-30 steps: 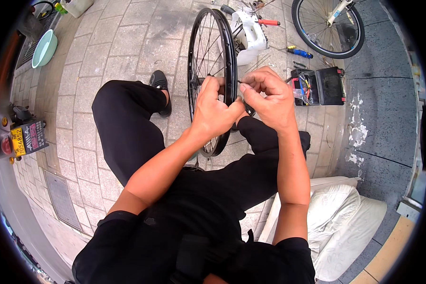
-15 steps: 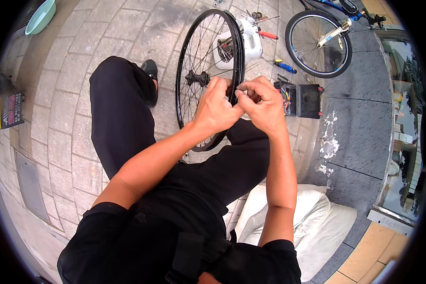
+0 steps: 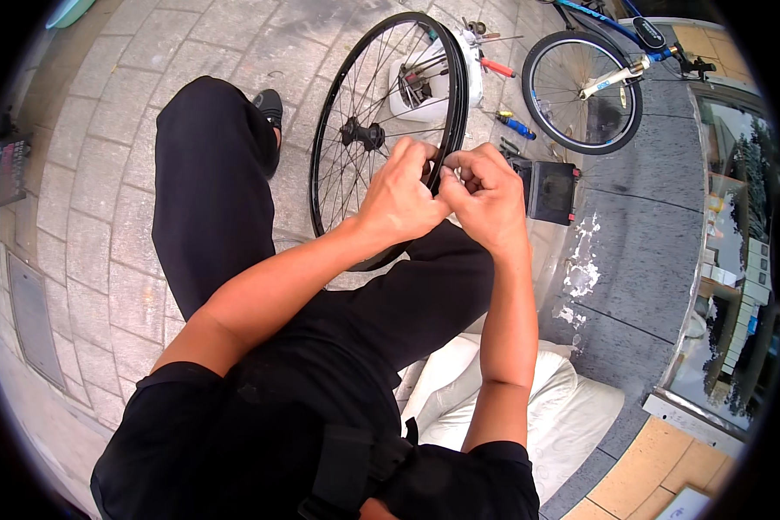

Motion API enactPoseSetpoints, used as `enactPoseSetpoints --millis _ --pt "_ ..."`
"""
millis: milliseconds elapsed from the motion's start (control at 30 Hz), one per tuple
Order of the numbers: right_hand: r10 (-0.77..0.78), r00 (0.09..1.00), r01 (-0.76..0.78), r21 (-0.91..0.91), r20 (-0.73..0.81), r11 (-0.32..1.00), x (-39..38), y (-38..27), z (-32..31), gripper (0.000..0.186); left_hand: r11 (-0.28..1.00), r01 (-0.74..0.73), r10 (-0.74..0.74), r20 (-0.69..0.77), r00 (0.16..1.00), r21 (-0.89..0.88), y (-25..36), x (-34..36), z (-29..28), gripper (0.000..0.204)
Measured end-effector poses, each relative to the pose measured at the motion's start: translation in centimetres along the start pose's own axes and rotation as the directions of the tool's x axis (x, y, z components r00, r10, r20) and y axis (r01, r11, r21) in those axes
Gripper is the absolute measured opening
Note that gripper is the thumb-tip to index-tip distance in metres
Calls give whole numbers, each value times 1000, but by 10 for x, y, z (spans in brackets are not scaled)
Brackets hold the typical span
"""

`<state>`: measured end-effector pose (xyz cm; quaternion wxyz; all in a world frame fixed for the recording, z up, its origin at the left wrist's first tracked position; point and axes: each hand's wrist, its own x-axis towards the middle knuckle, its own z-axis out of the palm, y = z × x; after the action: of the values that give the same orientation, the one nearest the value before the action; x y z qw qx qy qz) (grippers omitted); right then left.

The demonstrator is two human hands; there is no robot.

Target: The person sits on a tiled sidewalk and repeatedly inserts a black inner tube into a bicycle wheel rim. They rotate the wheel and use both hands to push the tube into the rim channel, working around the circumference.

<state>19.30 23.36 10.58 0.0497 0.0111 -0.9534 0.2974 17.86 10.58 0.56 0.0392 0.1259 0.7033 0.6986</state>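
A black spoked bicycle wheel [image 3: 322, 143] with a black hub [image 3: 364, 132] stands upright between my legs. My left hand [image 3: 405, 191] has its fingers closed on the near side of the rim, fingertips hidden behind it. My right hand [image 3: 485, 195] is curled at the outer side of the same rim, thumb and forefinger pinched together; whatever is between them is too small and hidden to make out. My two hands touch or nearly touch at the rim.
Beyond the wheel stand a white cut jug [image 3: 420, 100] of tools, a blue screwdriver [image 3: 517, 126], a black toolbox [image 3: 553, 191] and a bicycle [image 3: 582, 91]. A pale cushion [image 3: 581, 416] lies beside me, near a glass front [image 3: 737, 260]. A green basin [image 3: 65, 13] sits far left.
The view has shifted, bringing more of the glass front and bicycle in. The wheel's top leans slightly further right relative to my hands, which stay at the rim with small finger movements.
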Motion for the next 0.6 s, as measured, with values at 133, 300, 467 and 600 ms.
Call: enactPoseSetpoints --millis 133,300,467,600 --pt "-6 1000 6 -180 1 984 2 -10 -3 15 1000 2 -1 -10 1000 29 3 -1 0 49" --pt "-2 1000 6 -191 18 982 -2 -9 -7 14 999 37 -37 54 998 -2 5 -2 0 51" --pt "-80 993 55 -265 -84 963 -11 -12 1 19 1000 -3 3 -19 1000 7 -1 4 10 50" --pt "-13 992 5 -67 -125 998 -19 2 5 29 999 23 -24 -8 1000 -49 -3 10 18 50"
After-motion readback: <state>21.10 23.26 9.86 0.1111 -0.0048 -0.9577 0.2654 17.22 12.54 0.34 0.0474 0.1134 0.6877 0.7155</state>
